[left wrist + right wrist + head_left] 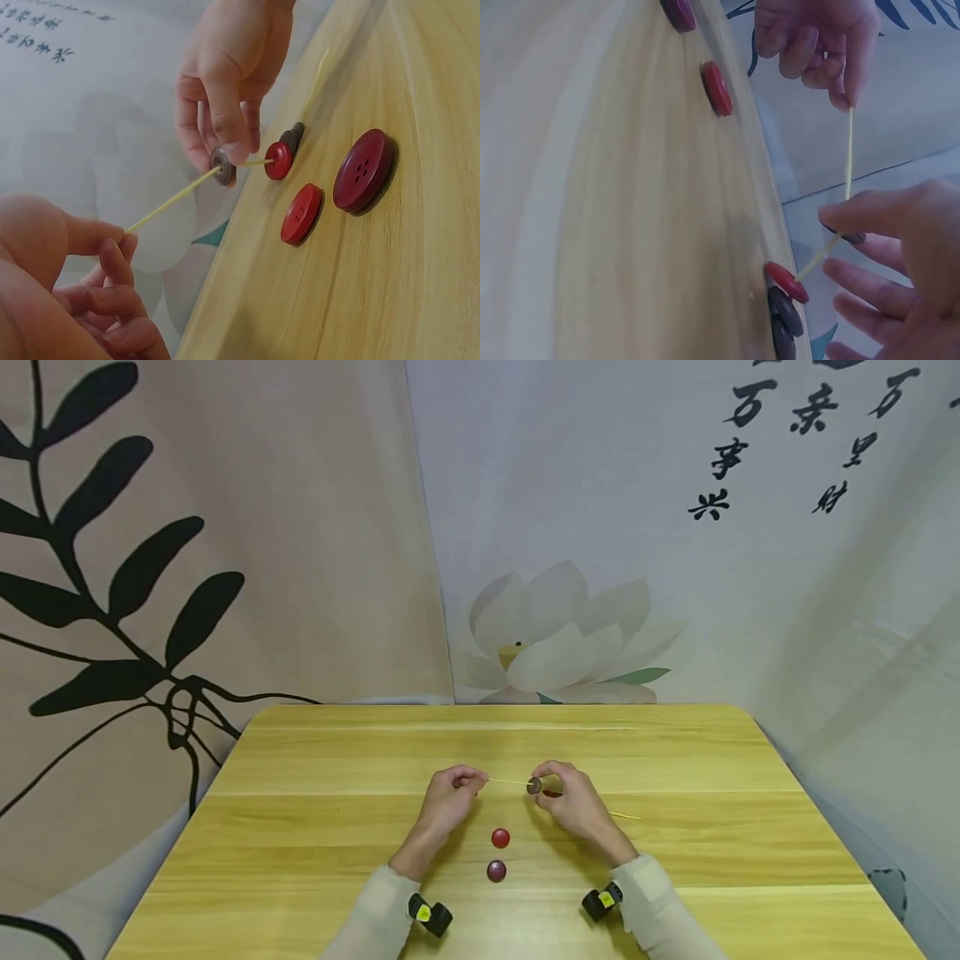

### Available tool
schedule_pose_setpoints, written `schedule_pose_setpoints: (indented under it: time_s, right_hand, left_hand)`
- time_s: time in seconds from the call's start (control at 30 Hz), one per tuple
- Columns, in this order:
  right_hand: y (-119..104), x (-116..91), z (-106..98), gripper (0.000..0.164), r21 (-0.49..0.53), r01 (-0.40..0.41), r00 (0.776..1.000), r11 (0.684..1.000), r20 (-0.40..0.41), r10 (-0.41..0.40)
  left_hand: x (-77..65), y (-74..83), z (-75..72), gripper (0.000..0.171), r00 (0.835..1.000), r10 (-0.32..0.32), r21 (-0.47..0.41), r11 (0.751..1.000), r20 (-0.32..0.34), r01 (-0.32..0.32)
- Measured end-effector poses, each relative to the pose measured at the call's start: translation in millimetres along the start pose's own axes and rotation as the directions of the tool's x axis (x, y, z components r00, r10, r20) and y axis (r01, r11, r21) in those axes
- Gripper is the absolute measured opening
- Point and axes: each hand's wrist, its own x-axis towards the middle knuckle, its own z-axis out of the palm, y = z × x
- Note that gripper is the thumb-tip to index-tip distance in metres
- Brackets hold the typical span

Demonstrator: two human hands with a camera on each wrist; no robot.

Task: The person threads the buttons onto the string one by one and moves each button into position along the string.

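My left hand [450, 797] pinches the end of a yellow string [176, 196] between thumb and fingertips. Opposite it, my right hand [576, 803] holds a dark brown button [223, 166] by thumb and finger, and the string passes through this button. Lower on the same string hangs a red button [278, 161], with several dark buttons [292, 137] close behind it at the table. The string's other end trails out past the right hand. Nearer the body, a loose red button [500, 838] and a larger maroon button [497, 871] lie flat on the wood.
The hands work over the far middle of a light wooden table [315, 860]. Printed cloths hang behind and beside it, one with a pale lotus [562, 643]. A small black camera [431, 914] is strapped on the left wrist, another [602, 902] on the right.
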Motion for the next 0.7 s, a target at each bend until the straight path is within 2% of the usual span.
schedule_pose_setpoints:
  time_s: [0.27, 0.7]
  right_hand:
    - [2, 0, -1, 0.029, -0.016, -0.025, 1.000, 1.000, 0.011, 0.025]
    - [10, -3, -2, 0.026, 0.037, -0.034, 0.994, 0.999, 0.107, 0.030]
  left_hand:
    - [0.4, 0.3, -0.4, 0.015, 1.000, -0.009, -0.002, 1.000, 0.002, 0.009]
    - [1.6, -4.4, -2.3, 0.016, 1.000, -0.001, -0.003, 1.000, 0.023, 0.001]
